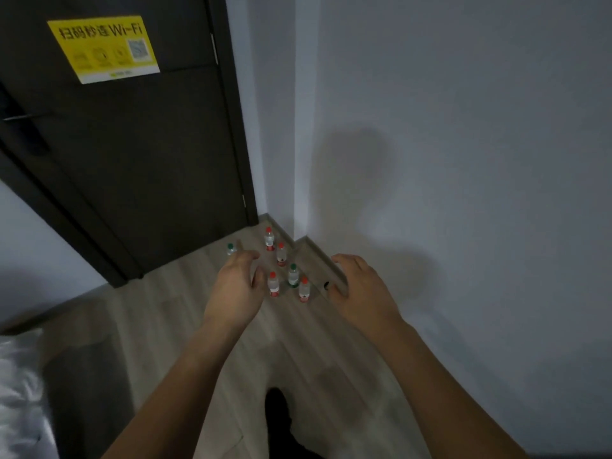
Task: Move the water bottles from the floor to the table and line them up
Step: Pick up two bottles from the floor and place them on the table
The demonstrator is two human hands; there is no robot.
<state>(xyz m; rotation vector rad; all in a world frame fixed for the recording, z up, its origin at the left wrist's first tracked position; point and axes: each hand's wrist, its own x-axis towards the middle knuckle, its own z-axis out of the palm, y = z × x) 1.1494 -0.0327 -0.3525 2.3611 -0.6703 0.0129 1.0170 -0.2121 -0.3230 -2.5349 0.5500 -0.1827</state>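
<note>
Bottles on floor, hands empty
Six bottles stand at the floor corner; left hand and right hand hover, released.

A rented or hotel-style room, by the look of it: a dark door bearing a yellow Wi-Fi sign, plain pale walls, wood-look floor and white bedding.

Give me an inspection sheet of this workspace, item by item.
Surface: wood-look floor; no table in view.
Job's things: six water bottles upright by the wall corner, four red caps, e.g., two green, e.g..
Clutter: small dark object by the baseboard, unclear what.
Grippers: left hand and right hand both open, empty.
Cables: nothing seen.
Surroundings: dark door with yellow Wi-Fi sign; grey wall.
</note>
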